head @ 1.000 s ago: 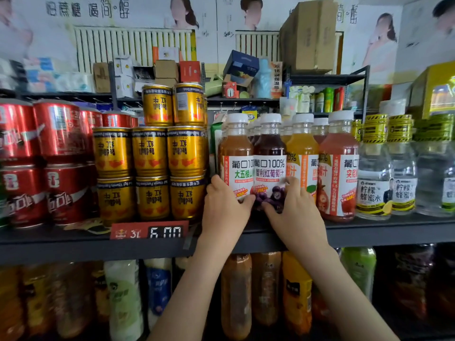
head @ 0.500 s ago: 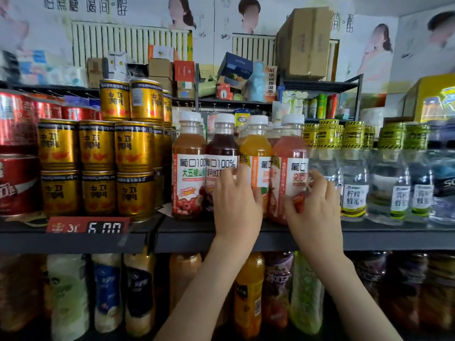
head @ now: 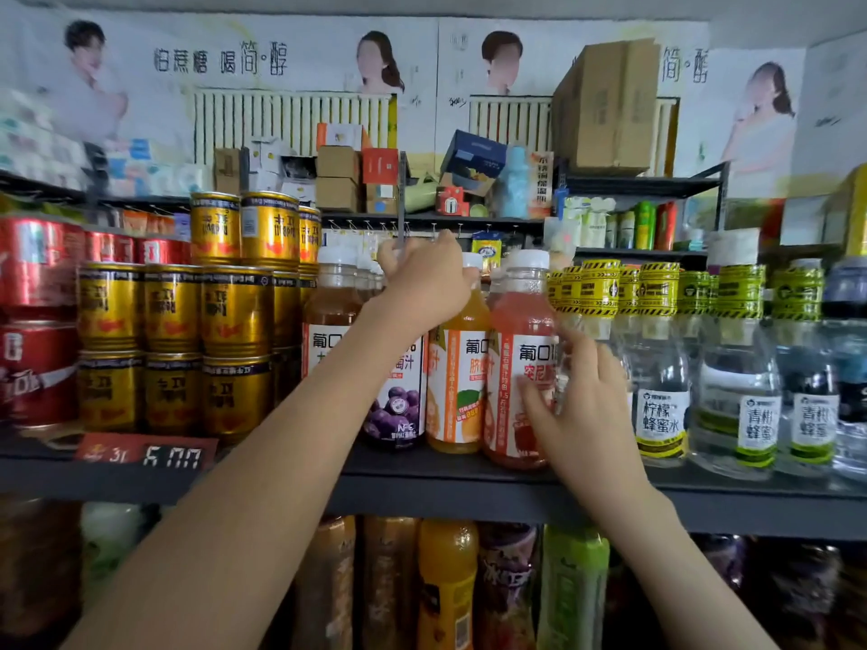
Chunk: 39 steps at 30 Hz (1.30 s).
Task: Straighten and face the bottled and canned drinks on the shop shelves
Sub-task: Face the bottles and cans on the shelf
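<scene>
Gripping hand, left: the left hand (head: 422, 283) is closed down over the top of the grape juice bottle (head: 399, 405), with the fingers curled round the neck and the cap hidden under the palm.
Holding hand, right: the right hand (head: 581, 405) is partly closed on the red juice bottle (head: 520, 321). The thumb lies on the front of the label and the fingers bend round the bottle's right side, where they are slightly blurred.
Grape juice bottle: upright directly beneath the left hand, at the front edge of the shelf (head: 422, 490). Its purple-grape label faces out, partly covered by the left forearm.
Red juice bottle: upright inside the right hand's hold, label to the front, white cap above the fingers.
Orange juice bottle (head: 457, 391): upright between the two hands, packed close between the two held bottles.
Brown juice bottle (head: 328, 316): just left of the left wrist, its white cap about level with the knuckles.
Gold cans (head: 173, 321): further left of the left hand, stacked three high.
Red cans (head: 37, 368): beyond the gold cans, farthest from either hold.
Clear water bottles (head: 661, 401): just right of the right hand, with yellow-and-black bands at the necks. The nearest is partly behind the fingers.
Price tag (head: 145, 455): on the shelf lip, below and left of the left forearm, tilted.
Lower bottles (head: 445, 579): under both wrists on the shelf below, blurred.
</scene>
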### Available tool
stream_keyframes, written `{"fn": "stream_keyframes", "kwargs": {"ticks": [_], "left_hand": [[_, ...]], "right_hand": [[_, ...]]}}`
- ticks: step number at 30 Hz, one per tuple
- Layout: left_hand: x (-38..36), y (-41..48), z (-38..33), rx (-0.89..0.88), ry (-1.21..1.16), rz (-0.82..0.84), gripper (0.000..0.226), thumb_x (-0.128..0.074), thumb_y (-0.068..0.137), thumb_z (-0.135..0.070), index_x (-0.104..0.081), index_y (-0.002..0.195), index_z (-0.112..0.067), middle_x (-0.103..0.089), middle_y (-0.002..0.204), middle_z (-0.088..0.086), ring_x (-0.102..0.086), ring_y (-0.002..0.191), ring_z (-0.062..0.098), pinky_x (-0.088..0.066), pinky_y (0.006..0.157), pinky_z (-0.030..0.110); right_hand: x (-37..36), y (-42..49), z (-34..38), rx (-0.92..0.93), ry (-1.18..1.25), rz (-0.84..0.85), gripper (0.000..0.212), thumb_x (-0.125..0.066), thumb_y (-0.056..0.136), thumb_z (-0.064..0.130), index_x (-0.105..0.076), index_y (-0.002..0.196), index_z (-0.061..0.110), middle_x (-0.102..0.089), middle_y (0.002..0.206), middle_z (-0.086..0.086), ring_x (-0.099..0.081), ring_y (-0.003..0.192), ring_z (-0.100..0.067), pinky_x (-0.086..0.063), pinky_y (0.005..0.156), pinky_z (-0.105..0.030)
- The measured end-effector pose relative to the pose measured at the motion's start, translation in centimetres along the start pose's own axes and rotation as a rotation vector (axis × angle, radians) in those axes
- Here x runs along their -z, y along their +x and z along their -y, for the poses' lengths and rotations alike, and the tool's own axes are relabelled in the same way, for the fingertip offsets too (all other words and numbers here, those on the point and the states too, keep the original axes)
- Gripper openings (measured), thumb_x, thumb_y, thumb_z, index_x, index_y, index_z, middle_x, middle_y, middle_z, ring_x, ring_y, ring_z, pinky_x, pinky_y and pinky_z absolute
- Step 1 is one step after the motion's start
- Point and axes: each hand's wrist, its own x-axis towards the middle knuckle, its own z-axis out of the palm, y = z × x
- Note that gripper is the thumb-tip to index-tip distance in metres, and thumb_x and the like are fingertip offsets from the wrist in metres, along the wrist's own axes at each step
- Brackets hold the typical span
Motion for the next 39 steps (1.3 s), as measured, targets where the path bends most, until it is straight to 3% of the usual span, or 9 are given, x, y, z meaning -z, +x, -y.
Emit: {"fn": "stream_keyframes", "kwargs": {"ticks": [5, 8, 14, 20, 23, 26, 30, 34, 39], "left_hand": [[-0.4, 1.2, 0.6, 0.0, -0.067, -0.059, 0.041, -0.048, 0.092, -0.051, -0.062, 0.088, -0.012, -0.057, 0.077, -0.002, -0.053, 0.098, 0.022, -0.02, 0.093, 0.039], [-0.6, 1.2, 0.4, 0.008, -0.09, -0.122, 0.052, -0.053, 0.082, -0.064, -0.067, 0.09, -0.014, -0.063, 0.087, 0.0, -0.049, 0.097, 0.023, -0.019, 0.08, 0.036], [-0.9, 1.3, 0.5, 0.01, -0.082, -0.191, 0.059, -0.053, 0.075, -0.072, -0.069, 0.088, -0.017, -0.063, 0.087, -0.002, -0.047, 0.1, 0.023, -0.017, 0.075, 0.035], [-0.9, 0.9, -0.3, 0.03, 0.052, -0.187, 0.063, -0.046, 0.076, -0.075, -0.057, 0.076, -0.013, -0.051, 0.083, -0.001, -0.045, 0.104, 0.024, -0.02, 0.087, 0.039], [0.0, 1.2, 0.3, -0.053, 0.101, -0.042, 0.064, -0.04, 0.084, -0.072, -0.056, 0.104, -0.013, -0.057, 0.096, 0.0, -0.046, 0.119, 0.026, -0.001, 0.11, 0.053], [0.4, 1.0, 1.1, -0.143, 0.094, 0.084, 0.065, -0.044, 0.089, -0.061, -0.034, 0.141, -0.024, -0.058, 0.125, 0.002, -0.033, 0.136, 0.023, 0.01, 0.11, 0.054], [-0.1, 0.4, 1.2, -0.146, 0.026, 0.017, 0.056, -0.051, 0.088, -0.057, -0.044, 0.133, -0.025, -0.058, 0.119, 0.002, -0.036, 0.131, 0.021, -0.005, 0.109, 0.045], [-0.6, -0.2, 1.0, -0.126, 0.06, -0.071, 0.057, -0.05, 0.088, -0.059, -0.046, 0.13, -0.022, -0.056, 0.125, 0.003, -0.034, 0.132, 0.021, -0.002, 0.11, 0.048], [-2.5, -2.0, 1.4, -0.21, 0.061, -0.193, 0.072, -0.046, 0.089, -0.058, -0.021, 0.147, -0.024, -0.044, 0.142, 0.001, -0.021, 0.141, 0.02, 0.006, 0.111, 0.054]], "right_hand": [[-0.1, 1.1, 0.5, 0.049, 0.0, 0.025, 0.066, -0.068, 0.085, 0.019, -0.034, 0.139, 0.004, -0.045, 0.131, -0.011, -0.038, 0.122, -0.024, -0.025, 0.1, -0.023], [-0.4, 1.3, 0.4, 0.045, -0.042, 0.006, 0.07, -0.069, 0.083, 0.019, -0.033, 0.141, 0.002, -0.043, 0.134, -0.014, -0.037, 0.124, -0.026, -0.027, 0.103, -0.028], [-1.1, 1.4, 0.5, 0.049, -0.194, -0.034, 0.07, -0.074, 0.079, 0.019, -0.039, 0.135, -0.004, -0.048, 0.126, -0.021, -0.047, 0.115, -0.036, -0.04, 0.097, -0.043], [-1.4, 1.2, 0.2, 0.041, -0.335, -0.063, 0.073, -0.074, 0.077, 0.031, -0.042, 0.136, 0.003, -0.052, 0.127, -0.015, -0.049, 0.116, -0.033, -0.031, 0.099, -0.049], [-1.2, 1.1, -0.1, 0.059, -0.364, -0.084, 0.073, -0.071, 0.076, 0.039, -0.042, 0.135, 0.006, -0.054, 0.128, -0.012, -0.048, 0.115, -0.028, -0.019, 0.101, -0.042], [-1.0, 0.7, -0.4, 0.084, -0.388, -0.097, 0.078, -0.074, 0.07, 0.039, -0.043, 0.135, 0.007, -0.055, 0.128, -0.012, -0.042, 0.116, -0.024, -0.016, 0.102, -0.042], [-0.9, 0.1, -0.6, 0.103, -0.432, -0.078, 0.089, -0.082, 0.063, 0.037, -0.04, 0.137, 0.008, -0.055, 0.13, -0.01, -0.037, 0.121, -0.023, -0.013, 0.104, -0.045], [-0.6, -0.7, -0.6, 0.106, -0.466, -0.047, 0.097, -0.083, 0.058, 0.039, -0.04, 0.139, 0.008, -0.054, 0.132, -0.01, -0.032, 0.123, -0.022, -0.01, 0.106, -0.046], [-0.6, -1.8, -0.7, 0.111, -0.507, -0.012, 0.103, -0.085, 0.056, 0.04, -0.037, 0.143, 0.01, -0.053, 0.134, -0.009, -0.033, 0.125, -0.023, -0.011, 0.107, -0.049]]}}
